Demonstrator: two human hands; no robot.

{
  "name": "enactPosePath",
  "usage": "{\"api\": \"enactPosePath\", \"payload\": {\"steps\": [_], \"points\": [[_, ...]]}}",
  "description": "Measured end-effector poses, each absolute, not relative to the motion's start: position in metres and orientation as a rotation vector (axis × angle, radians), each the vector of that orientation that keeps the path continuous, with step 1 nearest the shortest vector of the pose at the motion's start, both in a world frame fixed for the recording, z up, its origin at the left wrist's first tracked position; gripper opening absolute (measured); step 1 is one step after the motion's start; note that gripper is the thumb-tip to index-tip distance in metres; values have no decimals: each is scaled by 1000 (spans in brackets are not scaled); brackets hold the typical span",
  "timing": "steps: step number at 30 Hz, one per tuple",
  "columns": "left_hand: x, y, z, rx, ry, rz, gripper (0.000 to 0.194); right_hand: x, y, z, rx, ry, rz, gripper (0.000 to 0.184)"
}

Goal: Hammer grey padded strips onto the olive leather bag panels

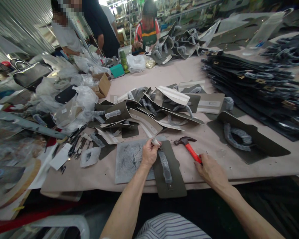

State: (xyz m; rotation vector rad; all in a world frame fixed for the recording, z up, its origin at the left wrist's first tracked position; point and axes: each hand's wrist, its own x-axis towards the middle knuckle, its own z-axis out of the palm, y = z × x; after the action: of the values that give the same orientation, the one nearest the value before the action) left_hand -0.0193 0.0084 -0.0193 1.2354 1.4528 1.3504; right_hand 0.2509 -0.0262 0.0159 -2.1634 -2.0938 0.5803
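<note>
My left hand [149, 152] is closed around a short, pale cylindrical tool [155, 142], its round top showing above the thumb. The tool's lower end is hidden; it stands near the upper end of a plastic-wrapped handle [165, 167]. That handle is fixed to a dark olive bag panel [173, 156], which partly overlaps a worn grey slab [129, 162] and reaches past the table's front edge. To the right, my right hand [210, 169] grips the red handle of a claw hammer [190, 149]. The hammer's head points away from me, low over the table.
Several olive panels with wrapped handles [117, 113] are heaped ahead. Another folded panel [246, 139] lies right, before a tall stack of black pieces [254, 86]. Small tools and metal strips [79, 144] lie left beside plastic bags [84, 98]. Other people are beyond the table.
</note>
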Motion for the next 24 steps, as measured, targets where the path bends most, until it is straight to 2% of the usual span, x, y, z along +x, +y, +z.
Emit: {"api": "enactPosePath", "payload": {"steps": [2,5,8,10,14,18,20,24], "points": [[-16,8,-16,1263,1480,1349,11,245,-21,25,-2104,-1791,1062,8],[-12,5,-12,1350,1562,1337,12,232,-18,44,-1906,-1405,1640,12],[-9,1,-8,1487,1598,1313,11,218,-20,70,-1747,-1225,1748,20],[-9,-1,-7,1584,1588,1285,14,210,-22,86,-1674,-1378,1497,29],[-9,-3,-6,1672,1568,1258,16,203,-22,103,-1575,-2056,646,33],[-9,-2,-7,1663,1607,1242,13,206,-12,130,-1591,-2475,370,26],[-9,-2,-8,1657,1595,1242,14,207,-7,159,-1495,-2394,278,29],[-10,-1,-10,1632,1568,1251,16,198,-8,197,-1328,-1794,24,32]]}}
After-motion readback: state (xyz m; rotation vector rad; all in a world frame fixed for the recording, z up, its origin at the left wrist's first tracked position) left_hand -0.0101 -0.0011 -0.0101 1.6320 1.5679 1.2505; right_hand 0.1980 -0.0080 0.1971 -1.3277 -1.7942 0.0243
